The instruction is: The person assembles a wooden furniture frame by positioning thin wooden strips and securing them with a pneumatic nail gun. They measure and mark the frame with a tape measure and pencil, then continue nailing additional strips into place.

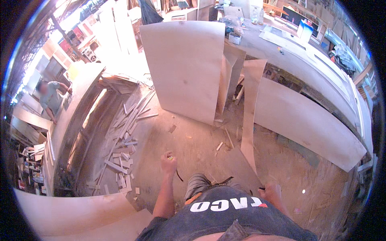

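Observation:
My left hand [169, 161] is raised in front of my body, its fingers closed round a small yellow-green tape measure [170, 158]. A dark strap [179, 176] dangles below that fist. On the other side, low beside my hip, my right hand [272, 193] is closed with a small dark thing [262, 188] showing at its fingers; its kind is too small to tell. Close to that hand is the corner of a grey-brown panel [242, 170] in front of my legs. Whether the hand touches the panel, I cannot tell.
A large pale plywood sheet [183, 68] stands ahead, with a narrow sheet [250, 108] leaning beside it. Another long sheet [305, 118] leans against the right workbench [273, 48]. Wood offcuts [120, 160] litter the floor at left. Someone [51, 96] works at the left bench [76, 104].

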